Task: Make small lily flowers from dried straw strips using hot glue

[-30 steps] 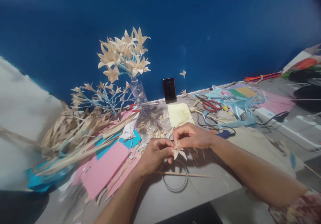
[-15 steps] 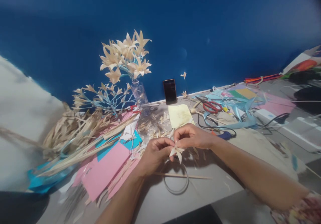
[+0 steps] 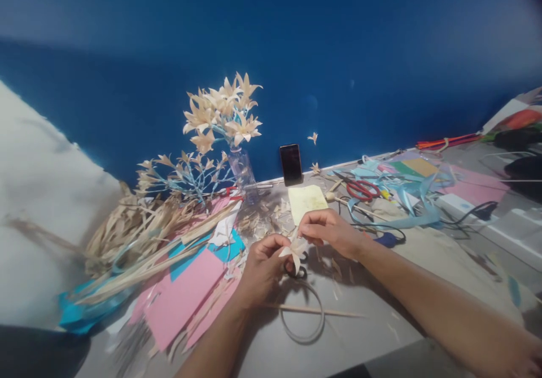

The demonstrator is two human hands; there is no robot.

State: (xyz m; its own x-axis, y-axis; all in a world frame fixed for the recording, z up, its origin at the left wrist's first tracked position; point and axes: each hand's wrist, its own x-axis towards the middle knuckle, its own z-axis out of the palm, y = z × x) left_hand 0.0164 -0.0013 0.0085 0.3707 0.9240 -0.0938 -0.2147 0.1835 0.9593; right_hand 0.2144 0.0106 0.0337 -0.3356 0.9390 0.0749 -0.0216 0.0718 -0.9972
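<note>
My left hand (image 3: 265, 262) is closed, thumb and fingers pinching a small cream handmade flower (image 3: 296, 253) with pointed petals. Just above the flower is my right hand (image 3: 328, 232), its thumb and forefinger pressed together on a pale upright piece at the flower's top; whether this is a petal or a separate strip I cannot tell. Dark loops, perhaps scissor handles, show partly under the flower. Below my hands, a grey ring (image 3: 302, 338) lies on the table with a thin wooden stick (image 3: 339, 312) across it.
At the back left, a clear bottle (image 3: 242, 169) holds cream flowers (image 3: 224, 109). Dried husks (image 3: 127, 237) and pink paper (image 3: 186, 296) lie on the left. A phone (image 3: 291, 165) leans against the blue wall. Red-handled scissors (image 3: 363, 190) and blue ribbon (image 3: 417, 211) lie right.
The whole view has shifted, so things appear lower and slightly right. My right fingers have lifted a little off the flower's middle, and more of the flower shows.
</note>
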